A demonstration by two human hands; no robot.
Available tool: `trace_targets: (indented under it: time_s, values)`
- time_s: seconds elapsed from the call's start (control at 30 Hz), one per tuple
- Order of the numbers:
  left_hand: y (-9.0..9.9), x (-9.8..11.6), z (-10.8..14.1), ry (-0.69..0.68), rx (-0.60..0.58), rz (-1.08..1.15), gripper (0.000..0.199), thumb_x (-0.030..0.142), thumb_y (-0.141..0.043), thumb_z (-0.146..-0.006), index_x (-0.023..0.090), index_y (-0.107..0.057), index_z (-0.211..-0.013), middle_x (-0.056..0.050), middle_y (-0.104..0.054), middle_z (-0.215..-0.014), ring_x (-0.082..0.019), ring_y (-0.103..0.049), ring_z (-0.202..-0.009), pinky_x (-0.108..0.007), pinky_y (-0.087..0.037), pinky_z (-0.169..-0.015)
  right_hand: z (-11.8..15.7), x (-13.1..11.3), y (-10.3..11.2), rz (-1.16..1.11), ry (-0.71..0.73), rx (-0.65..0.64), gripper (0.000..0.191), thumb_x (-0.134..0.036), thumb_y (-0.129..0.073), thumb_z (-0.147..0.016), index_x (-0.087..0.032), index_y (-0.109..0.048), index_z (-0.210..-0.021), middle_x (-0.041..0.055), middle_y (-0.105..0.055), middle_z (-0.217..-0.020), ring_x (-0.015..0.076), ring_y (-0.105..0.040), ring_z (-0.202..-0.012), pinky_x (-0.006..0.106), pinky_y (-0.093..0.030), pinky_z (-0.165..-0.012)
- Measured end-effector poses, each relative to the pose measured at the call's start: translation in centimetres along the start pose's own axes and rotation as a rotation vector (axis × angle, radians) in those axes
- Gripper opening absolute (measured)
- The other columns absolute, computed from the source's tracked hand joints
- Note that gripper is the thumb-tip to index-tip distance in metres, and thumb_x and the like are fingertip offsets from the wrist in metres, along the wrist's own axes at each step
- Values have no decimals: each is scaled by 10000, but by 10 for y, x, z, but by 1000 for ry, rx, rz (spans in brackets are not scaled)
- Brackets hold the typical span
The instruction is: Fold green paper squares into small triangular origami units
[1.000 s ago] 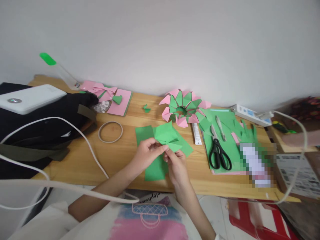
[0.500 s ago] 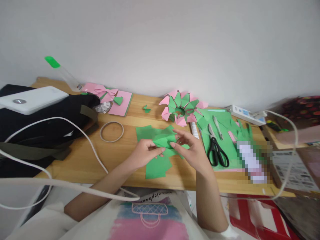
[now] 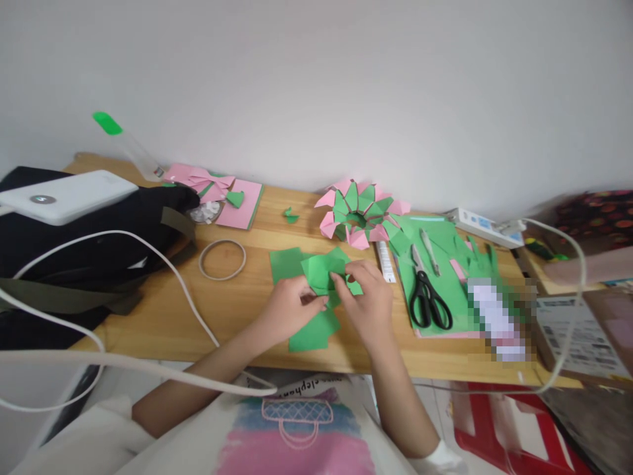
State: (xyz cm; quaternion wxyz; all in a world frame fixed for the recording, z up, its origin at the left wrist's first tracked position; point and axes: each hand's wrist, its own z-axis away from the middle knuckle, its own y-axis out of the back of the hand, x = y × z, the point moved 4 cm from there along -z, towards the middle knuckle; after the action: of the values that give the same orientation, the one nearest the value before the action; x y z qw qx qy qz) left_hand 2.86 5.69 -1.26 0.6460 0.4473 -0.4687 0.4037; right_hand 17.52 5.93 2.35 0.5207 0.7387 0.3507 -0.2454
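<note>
A small creased piece of green paper is held up between my two hands. My left hand pinches its lower left edge. Thumb and curled fingers of my right hand close on its right side. Beneath lie several green paper squares, spread on the wooden table. Behind my hands stands a ring of folded pink and green paper. Right of my right hand are black-handled scissors on larger green sheets, beside a glue tube.
On the left are a black bag, a white power bank and looping white cables. A tape ring lies left of the green squares. Pink paper pieces are at the back left, a power strip at the back right.
My right hand has moved left and inward, its fingers now curled onto the paper. The green piece has turned to show a broader, flatter face.
</note>
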Motion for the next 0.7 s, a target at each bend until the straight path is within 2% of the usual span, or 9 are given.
trace_targets:
  time_s: [0.13, 0.27, 0.43, 0.53, 0.6, 0.7]
  values:
    - [0, -3, 1, -36, 9, -64, 74, 211, -660, -744, 159, -638, -792, -72, -754, -725, -225, -712, -682, -293, -516, -619, -2, 2, 1, -13, 11, -9, 137, -242, -613, -825, -226, -579, -693, 3, -577, -677, 149, -499, -591, 285, -410, -567]
    - [-1, -5, 1, -68, 17, -106, 70, 197, -657, -751, 160, -645, -809, -61, -751, -714, -216, -710, -664, -287, -514, -612, -2, 1, 2, 9, 43, 4, 141, -218, -612, -824, -215, -568, -690, -13, -565, -668, 124, -482, -563, 257, -399, -538]
    - [0, -5, 1, -112, 57, -143, 56, 179, -672, -743, 166, -655, -795, -41, -750, -696, -197, -701, -635, -265, -505, -589, 1, -6, 1, 68, 129, 54, 151, -160, -628, -820, -203, -563, -691, -26, -581, -663, 103, -496, -531, 233, -401, -506]
    - [2, -4, 3, -142, 112, -165, 48, 187, -682, -742, 166, -673, -785, -44, -752, -688, -199, -694, -622, -268, -508, -582, 4, -12, 1, 101, 197, 93, 110, -144, -627, -834, -205, -604, -745, -10, -636, -714, 111, -552, -560, 235, -442, -522]
    - [3, -1, 5, -168, 153, -173, 102, 214, -665, -775, 167, -705, -855, -56, -771, -744, -204, -702, -642, -280, -525, -601, 9, -16, 1, 119, 246, 133, 83, -140, -612, -852, -213, -636, -819, 12, -672, -773, 135, -617, -645, 251, -491, -575]
    - [5, 5, 10, -231, 211, -159, 264, 209, -596, -829, 194, -720, -1061, -64, -784, -1011, -204, -736, -802, -308, -566, -751, 17, -23, 1, 130, 327, 203, 139, -116, -591, -859, -226, -645, -923, 43, -696, -866, 170, -671, -795, 294, -556, -693]
